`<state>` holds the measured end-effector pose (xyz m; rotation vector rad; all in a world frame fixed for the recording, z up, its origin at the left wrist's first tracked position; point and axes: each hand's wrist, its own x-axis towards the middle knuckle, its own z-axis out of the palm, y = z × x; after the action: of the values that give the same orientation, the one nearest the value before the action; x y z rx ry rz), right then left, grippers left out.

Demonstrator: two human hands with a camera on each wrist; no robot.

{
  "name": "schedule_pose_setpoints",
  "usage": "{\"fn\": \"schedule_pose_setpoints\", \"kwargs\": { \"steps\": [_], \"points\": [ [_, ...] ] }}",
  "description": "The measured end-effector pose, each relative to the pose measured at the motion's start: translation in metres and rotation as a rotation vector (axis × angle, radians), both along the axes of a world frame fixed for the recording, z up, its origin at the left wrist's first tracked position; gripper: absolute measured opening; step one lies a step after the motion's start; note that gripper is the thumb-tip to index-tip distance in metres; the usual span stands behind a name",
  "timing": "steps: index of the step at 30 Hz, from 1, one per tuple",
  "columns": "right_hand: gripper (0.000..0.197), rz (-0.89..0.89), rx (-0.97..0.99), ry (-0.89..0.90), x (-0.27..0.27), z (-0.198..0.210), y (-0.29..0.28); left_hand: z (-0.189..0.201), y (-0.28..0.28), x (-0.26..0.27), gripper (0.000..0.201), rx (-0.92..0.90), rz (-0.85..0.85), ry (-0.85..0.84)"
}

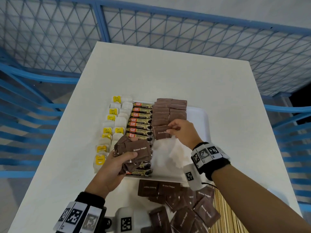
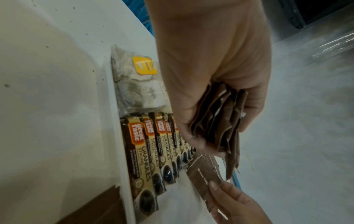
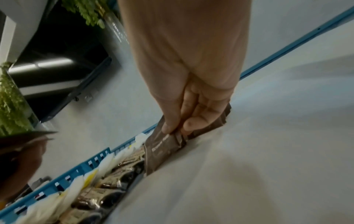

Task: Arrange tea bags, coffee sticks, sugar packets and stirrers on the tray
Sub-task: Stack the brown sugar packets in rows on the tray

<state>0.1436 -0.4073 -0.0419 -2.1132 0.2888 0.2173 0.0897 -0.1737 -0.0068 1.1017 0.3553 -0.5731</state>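
Observation:
A white tray (image 1: 200,115) holds tea bags (image 1: 116,121) with yellow tags on its left, a column of coffee sticks (image 1: 139,121) beside them, and two rows of brown sugar packets (image 1: 170,110) in the middle. My left hand (image 1: 117,160) grips a stack of brown sugar packets (image 1: 134,152) over the near coffee sticks; the stack (image 2: 220,121) shows edge-on in the left wrist view. My right hand (image 1: 178,130) pinches one brown sugar packet (image 1: 160,132) at the near end of the sugar rows, the same packet (image 3: 162,150) seen in the right wrist view.
Loose brown sugar packets (image 1: 181,199) lie on the white table (image 1: 168,73) in front of the tray. Wooden stirrers (image 1: 223,214) lie at the near right. A blue mesh fence (image 1: 168,31) surrounds the table. The tray's right part (image 1: 193,125) is bare.

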Motion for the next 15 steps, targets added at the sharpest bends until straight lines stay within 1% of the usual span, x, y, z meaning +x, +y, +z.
{"fn": "schedule_pose_setpoints", "kwargs": {
  "steps": [9,12,15],
  "points": [
    [0.012,-0.051,-0.048,-0.039,0.005,-0.009,0.011,0.000,0.000,0.003,0.028,0.002,0.004,0.013],
    [0.013,-0.074,-0.049,-0.044,0.005,-0.013,0.012,0.000,-0.001,0.004,0.030,0.002,0.018,0.025],
    [0.017,-0.076,-0.097,-0.054,0.005,-0.013,0.014,-0.001,-0.004,0.005,0.028,0.003,0.025,0.031]
  ]
}}
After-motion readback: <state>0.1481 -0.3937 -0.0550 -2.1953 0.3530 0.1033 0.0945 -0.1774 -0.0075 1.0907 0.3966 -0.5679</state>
